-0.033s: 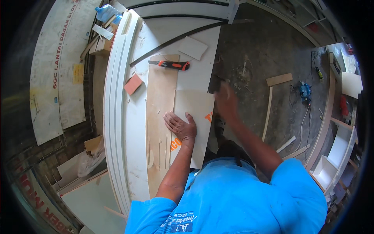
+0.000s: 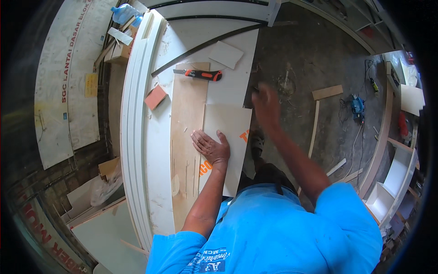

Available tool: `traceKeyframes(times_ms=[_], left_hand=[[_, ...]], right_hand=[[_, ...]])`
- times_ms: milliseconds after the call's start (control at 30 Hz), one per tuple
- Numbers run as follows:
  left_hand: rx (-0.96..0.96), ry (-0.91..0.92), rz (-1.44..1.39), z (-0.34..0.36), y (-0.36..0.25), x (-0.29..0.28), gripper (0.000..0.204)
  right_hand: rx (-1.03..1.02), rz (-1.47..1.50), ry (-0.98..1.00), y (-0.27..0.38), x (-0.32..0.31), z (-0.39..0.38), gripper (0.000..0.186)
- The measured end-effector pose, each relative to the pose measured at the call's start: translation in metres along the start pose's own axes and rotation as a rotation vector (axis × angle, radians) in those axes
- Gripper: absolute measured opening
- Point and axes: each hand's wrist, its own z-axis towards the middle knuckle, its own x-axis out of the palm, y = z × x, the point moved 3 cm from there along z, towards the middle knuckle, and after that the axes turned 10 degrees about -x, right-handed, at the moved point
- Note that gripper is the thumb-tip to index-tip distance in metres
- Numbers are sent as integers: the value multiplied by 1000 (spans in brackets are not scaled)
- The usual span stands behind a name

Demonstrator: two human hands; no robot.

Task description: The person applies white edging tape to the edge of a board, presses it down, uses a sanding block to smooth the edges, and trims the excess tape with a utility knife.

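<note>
My left hand [image 2: 211, 147] presses flat, fingers spread, on a pale laminate sheet [image 2: 227, 137] lying lengthwise along the white workbench's [image 2: 157, 150] right edge; my right hand [image 2: 267, 106] blurs above, grip unclear.

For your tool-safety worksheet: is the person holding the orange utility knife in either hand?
No: the utility knife lies on the board, apart from the left hand and right hand.

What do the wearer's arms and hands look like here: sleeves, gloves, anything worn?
Both hands are bare: no gloves on the left hand or the right hand, which is motion-blurred. The forearms are uncovered. The person wears a bright blue short-sleeved shirt with a small printed patch low on the front. No watch or wristband shows; rings are too small to tell.
</note>
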Motion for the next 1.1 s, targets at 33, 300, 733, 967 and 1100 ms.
traceKeyframes(times_ms=[33, 300, 733, 967, 1100], left_hand=[[5, -2, -5, 2, -3, -3, 76], [47, -33, -23, 4, -10, -1, 74], [65, -185, -230, -8, 14, -6, 75], [709, 564, -912, -125, -6, -154, 93], [951, 864, -803, -212, 28, -187, 103]], right_hand=[[-84, -9, 9, -7, 8, 37, 40], [-289, -643, 68, -25, 92, 147, 60], [383, 1028, 5, -4, -62, -18, 35], [541, 874, 148, 24, -170, -192, 32], [414, 625, 310, 38, -196, -279, 32]])
